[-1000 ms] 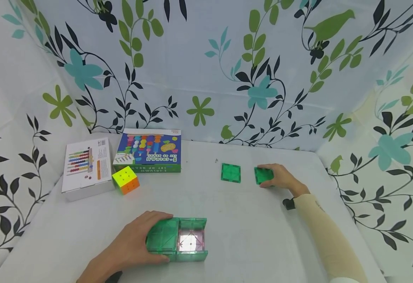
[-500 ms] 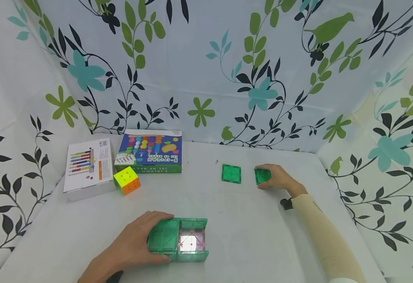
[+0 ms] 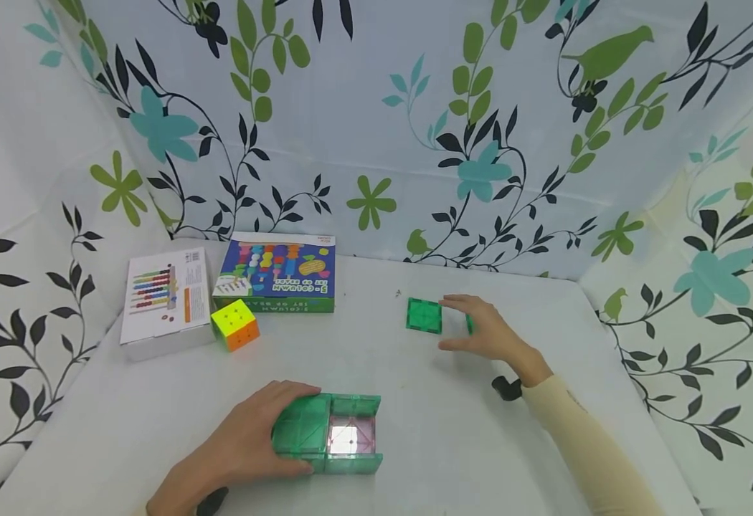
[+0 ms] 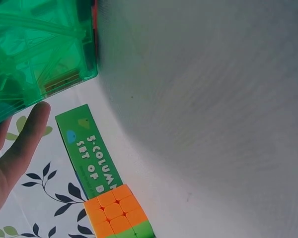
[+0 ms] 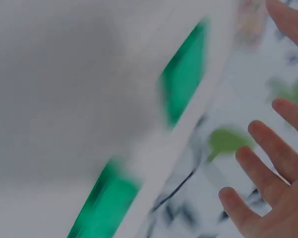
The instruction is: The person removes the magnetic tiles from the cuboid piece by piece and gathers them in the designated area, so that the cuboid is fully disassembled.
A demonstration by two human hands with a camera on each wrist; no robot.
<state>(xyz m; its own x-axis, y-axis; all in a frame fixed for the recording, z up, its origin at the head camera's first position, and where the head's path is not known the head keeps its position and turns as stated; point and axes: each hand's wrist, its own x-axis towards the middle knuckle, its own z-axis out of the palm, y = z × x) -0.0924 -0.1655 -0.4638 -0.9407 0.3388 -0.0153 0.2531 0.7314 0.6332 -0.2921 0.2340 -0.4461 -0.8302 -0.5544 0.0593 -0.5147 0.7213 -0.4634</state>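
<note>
Plainly, the patterned cloth (image 3: pixel 376 107) is the biggest thing before me, rising behind the white table (image 3: pixel 415 401). At the table's far left lie a white box (image 3: pixel 163 294) and a blue box (image 3: pixel 286 276), both well away from the hands.

Nearer the person sits the green tile structure (image 3: pixel 302 426), long axis running left to right. The left hand (image 3: pixel 247 437) grips its left end, thumb along the near side and fingers over the far side, so the other end points away from that palm.

Across the table hangs the right hand (image 3: pixel 489 333), fingers and thumb spread, with nothing between them that I can see from its wrist view. A yellow-and-orange cube (image 3: pixel 235 325) stands just beside the boxes, out of the way.

Smallest come the pink panel (image 3: pixel 353 435) between the structure's green walls and two loose green squares. The first green square (image 3: pixel 424 316) lies flat just left of the right fingertips; the second green square (image 3: pixel 470 325) is mostly hidden behind the right hand. I judge this sideways line to be what matters: both squares are far nearer the right hand, while the structure lies back toward the person and leftward.
</note>
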